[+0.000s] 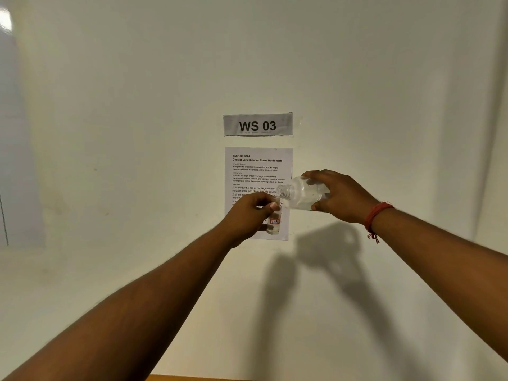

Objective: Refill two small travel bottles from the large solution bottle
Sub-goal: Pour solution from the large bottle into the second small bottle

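My left hand (251, 215) grips a small clear travel bottle (274, 222), upright, with a red-edged label reading 17B and a little liquid at its bottom. My right hand (341, 196) grips the large clear solution bottle (302, 193), tipped on its side with its uncapped threaded neck pointing left, just above the small bottle's mouth. Some clear liquid lies in the large bottle's lower side. Both bottles are held up in the air in front of the wall. A second travel bottle and the caps are out of view.
A white wall fills the view. A sign reading WS 03 (257, 125) and a printed task sheet (258, 166) hang on it behind my hands. A strip of wooden surface (192, 378) shows at the bottom edge. My right wrist wears a red thread band (375, 215).
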